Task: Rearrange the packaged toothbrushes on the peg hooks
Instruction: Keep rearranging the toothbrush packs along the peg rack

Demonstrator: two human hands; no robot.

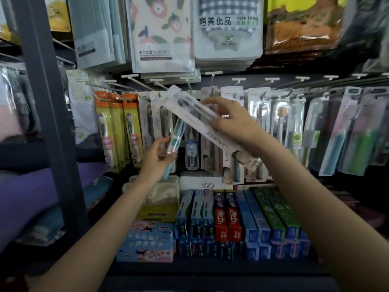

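Both hands are off the rack with stock in them, so the step in hand looks like the carry between hooks. The right hand grips a long white flat-carded toothbrush pack across its middle, fingers curled over the top edge, the card slanting with its hang-hole end up and to the left, close to the metal peg hooks. The left hand holds a slim teal toothbrush in a clear tube package, thumb and fingers wrapped round its lower part, tip tilted up toward the card. Next, I judge, the card's hole must be lined up with a free hook tip and slid on, which calls for levelling the card first. Room is tight: hanging white-carded toothbrush packs crowd the row behind, bath towel packets hang low above, and toothpaste boxes fill the shelf below.
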